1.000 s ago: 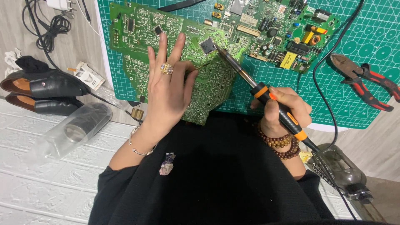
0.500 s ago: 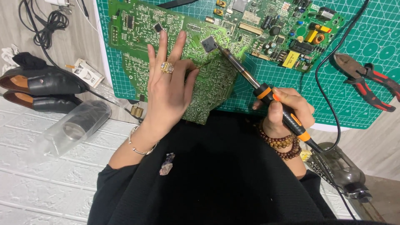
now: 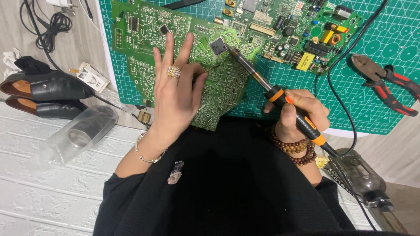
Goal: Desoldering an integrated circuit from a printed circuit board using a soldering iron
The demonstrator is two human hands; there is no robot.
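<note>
From the head camera, looking straight down, a green circuit board [image 3: 218,83] lies on a green cutting mat [image 3: 385,57] that covers the desk [image 3: 78,48], its near edge reaching toward the person's black-clad lap. The left hand [image 3: 175,100] rests flat on the middle of the board with fingers stretched out and apart, a gold ring on one finger and a thin bracelet at the wrist; between thumb and forefinger it pinches a thin strand of wire [image 3: 211,69] that points up toward a square black chip [image 3: 218,46]. The right hand [image 3: 297,113] sits just off the board's right edge, over the mat, clenched around the black-and-orange handle of a soldering iron [image 3: 267,89]; brown bead bracelets circle that wrist. The iron's metal shaft slants up and to the left across the board, and its tip meets the right-hand corner of the chip, so the chip lies beyond the fingertips of the left hand and well forward of the right. A second populated board [image 3: 302,35] lies farther back on the mat, and red-handled pliers [image 3: 385,83] lie at the mat's right side. To the left, off the mat, a pair of black shoes [image 3: 48,91] and a clear plastic bag [image 3: 74,135] lie beside the person.
</note>
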